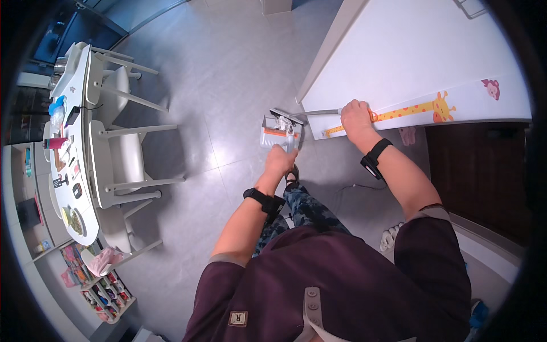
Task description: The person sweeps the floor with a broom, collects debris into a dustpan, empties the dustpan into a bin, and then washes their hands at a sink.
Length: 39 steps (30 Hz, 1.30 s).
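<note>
The left hand (279,161) grips the dustpan (273,138), just past a dark shoe (292,174). The right hand (357,121) is closed around the broom (320,112). Its head is at the pan's far edge, by pale fluff (281,123).

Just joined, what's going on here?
The person's left hand grips a grey-and-orange dustpan; the right hand holds a broom by its handle. The broom's head is at the dustpan's far edge, and pale debris shows there. A white table stands off to the left.
</note>
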{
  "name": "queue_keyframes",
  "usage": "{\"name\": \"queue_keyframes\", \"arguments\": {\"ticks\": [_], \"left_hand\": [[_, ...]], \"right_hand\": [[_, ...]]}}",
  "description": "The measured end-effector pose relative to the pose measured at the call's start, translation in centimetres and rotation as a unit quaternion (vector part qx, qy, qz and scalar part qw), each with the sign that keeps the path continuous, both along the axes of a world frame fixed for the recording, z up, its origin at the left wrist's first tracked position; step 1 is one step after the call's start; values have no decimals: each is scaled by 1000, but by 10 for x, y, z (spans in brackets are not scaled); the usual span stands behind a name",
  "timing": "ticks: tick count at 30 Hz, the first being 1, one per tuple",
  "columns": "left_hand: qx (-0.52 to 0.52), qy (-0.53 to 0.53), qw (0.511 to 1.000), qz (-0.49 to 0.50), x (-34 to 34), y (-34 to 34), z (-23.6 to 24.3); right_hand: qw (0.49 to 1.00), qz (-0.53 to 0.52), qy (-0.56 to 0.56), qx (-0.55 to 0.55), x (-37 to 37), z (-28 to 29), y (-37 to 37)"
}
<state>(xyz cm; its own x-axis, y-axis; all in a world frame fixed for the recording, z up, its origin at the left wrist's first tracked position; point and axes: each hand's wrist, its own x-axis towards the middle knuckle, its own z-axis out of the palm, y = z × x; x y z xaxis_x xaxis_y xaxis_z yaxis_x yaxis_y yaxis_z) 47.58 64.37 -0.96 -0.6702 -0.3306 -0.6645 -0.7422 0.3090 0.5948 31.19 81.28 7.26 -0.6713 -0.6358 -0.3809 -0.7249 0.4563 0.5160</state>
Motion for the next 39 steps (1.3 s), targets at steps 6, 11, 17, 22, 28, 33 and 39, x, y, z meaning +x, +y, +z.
{"name": "queue_keyframes", "arguments": {"ticks": [6,11,17,22,28,33,39], "left_hand": [[-106,-53,989,-84,-5,-3,-18],[162,-23,979,121,15,-1,-42],[151,-56,976,144,94,-3,-68],[56,-104,988,102,177,-11,-97],[-27,-57,993,103,221,-17,-110],[-74,-61,995,41,220,-38,-75],[-78,-56,994,52,240,-55,-69]], "right_hand": [[994,-27,-66,87,-10,-9,-7],[950,-176,-251,-56,1,-27,0],[782,-375,-485,-112,58,-43,25],[686,-457,-529,-200,117,-27,58],[710,-437,-506,-220,141,16,82],[618,-522,-498,-312,157,32,94],[614,-451,-488,-427,177,54,94]]}}
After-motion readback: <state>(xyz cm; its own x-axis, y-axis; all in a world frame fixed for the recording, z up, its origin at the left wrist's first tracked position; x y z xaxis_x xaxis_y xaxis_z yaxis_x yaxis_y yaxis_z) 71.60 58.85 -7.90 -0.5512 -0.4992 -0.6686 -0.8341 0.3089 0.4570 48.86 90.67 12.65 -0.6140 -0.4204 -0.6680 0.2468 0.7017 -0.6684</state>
